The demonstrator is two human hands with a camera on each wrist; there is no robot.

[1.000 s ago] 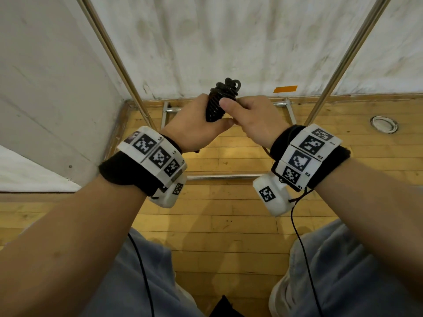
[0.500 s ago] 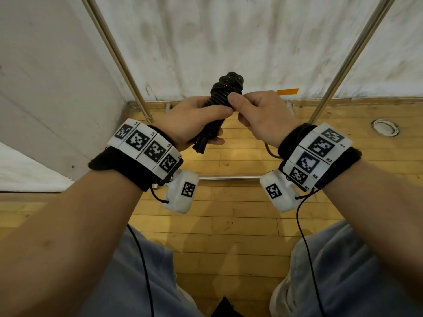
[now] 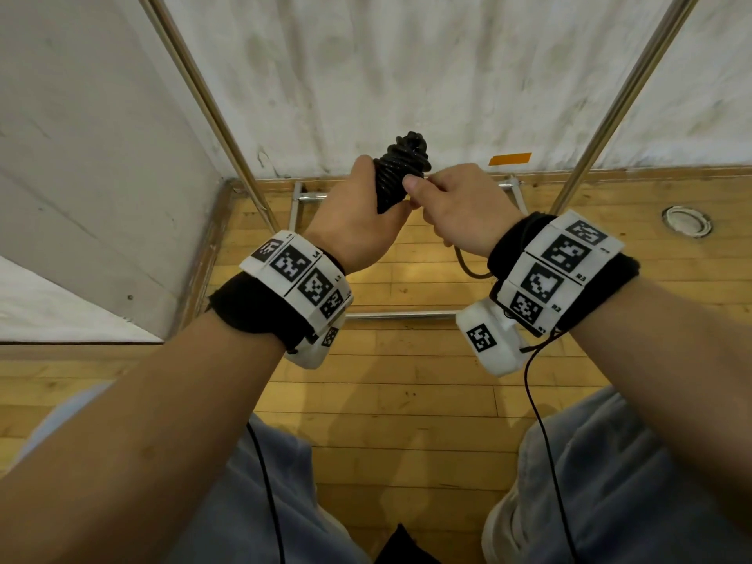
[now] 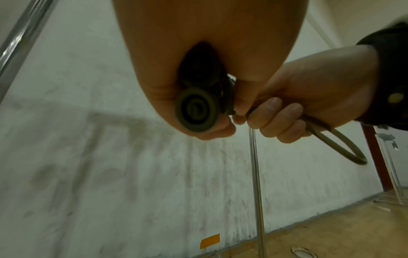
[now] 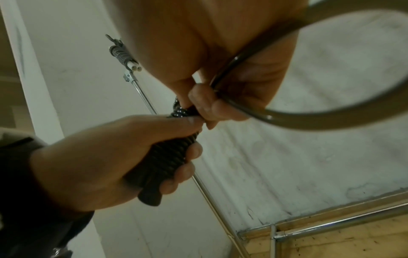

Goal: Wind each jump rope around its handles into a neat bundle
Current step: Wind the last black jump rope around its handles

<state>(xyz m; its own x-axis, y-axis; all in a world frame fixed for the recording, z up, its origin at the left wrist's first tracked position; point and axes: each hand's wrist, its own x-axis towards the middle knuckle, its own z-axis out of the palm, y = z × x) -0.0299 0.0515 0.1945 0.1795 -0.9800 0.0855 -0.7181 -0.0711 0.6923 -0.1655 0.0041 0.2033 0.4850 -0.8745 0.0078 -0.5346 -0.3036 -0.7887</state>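
Here, glossy black coils (image 3: pixel 401 164) round ribbed handles (image 5: pixel 164 161).

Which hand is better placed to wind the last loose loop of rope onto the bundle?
Right. The right hand already pinches the loose rope loop beside the bundle, while the left hand is fully wrapped around the handles, steadying them.

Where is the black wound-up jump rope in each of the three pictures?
Head view: the rope bundle sits top centre, between both hands.
Left wrist view: the bundle's round end is just above centre, under the left hand.
Right wrist view: the bundle is centre-left.
Shared landmark: the metal pole.
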